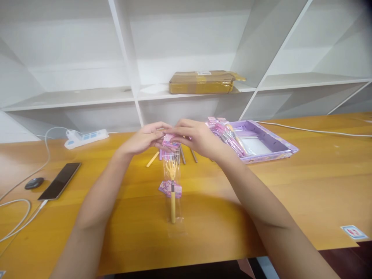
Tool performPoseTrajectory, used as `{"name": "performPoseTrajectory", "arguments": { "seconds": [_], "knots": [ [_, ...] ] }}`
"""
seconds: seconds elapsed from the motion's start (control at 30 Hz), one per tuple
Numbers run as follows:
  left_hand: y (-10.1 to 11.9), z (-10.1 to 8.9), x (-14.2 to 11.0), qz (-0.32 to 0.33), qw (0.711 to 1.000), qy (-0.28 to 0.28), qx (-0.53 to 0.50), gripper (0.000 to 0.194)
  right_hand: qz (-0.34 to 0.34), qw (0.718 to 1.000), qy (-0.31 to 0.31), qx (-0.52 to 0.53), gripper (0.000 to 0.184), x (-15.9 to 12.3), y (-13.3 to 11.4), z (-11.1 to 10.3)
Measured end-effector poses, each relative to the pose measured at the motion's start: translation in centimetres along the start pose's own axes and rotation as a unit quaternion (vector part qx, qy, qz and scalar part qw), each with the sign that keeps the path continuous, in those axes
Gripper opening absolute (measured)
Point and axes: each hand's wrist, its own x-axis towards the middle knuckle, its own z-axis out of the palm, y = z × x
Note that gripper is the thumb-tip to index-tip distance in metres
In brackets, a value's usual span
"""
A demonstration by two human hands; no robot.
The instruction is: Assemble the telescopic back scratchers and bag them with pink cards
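A small pink printed card [170, 141] is held between my two hands at the top of a long clear plastic bag [179, 209]. My left hand [145, 138] has its fingers closed at the card's left side. My right hand [194, 135] pinches the card from the right. Inside the bag lies a yellow hand-shaped back scratcher [173, 193], its spread fingers toward me at the upper end and its handle pointing down the table. Several loose cards [165, 187] lie under or beside the bag. Yellow, purple and grey sticks [152, 159] lie behind, partly covered by my hands.
A purple open box [279, 145] stands at the right, with several bagged scratchers [229, 139] at its left side. Leftward are a phone [59, 181] on a cable, a black mouse [34, 183] and a white power strip [86, 138]. A taped carton [202, 82] sits on the shelf.
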Motion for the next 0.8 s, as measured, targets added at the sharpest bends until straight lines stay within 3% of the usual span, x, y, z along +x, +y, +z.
{"name": "performPoseTrajectory", "arguments": {
  "seconds": [0.13,0.3,0.57,0.67,0.8],
  "knots": [
    [0.0,0.1,0.0,0.001,1.0,0.019,0.016,0.037,-0.015,0.999,-0.028,-0.03,0.03,0.0,-0.7,0.0],
    [0.4,0.0,0.0,-0.001,1.0,0.023,0.01,0.035,0.01,0.999,-0.021,-0.035,0.014,0.0,-1.2,-0.5],
    [0.2,-0.2,0.0,0.004,0.999,0.013,0.036,0.037,-0.001,0.998,-0.055,0.009,0.017,-0.1,-1.0,-0.8],
    [0.2,-0.2,0.0,0.005,0.999,0.024,0.034,0.037,0.025,0.999,-0.035,-0.002,0.02,-0.1,-1.2,-0.7],
    [0.4,-0.1,0.0,0.008,0.999,0.028,0.034,0.038,0.097,0.995,-0.002,-0.002,0.04,0.1,-1.2,-0.6]
  ]
}}
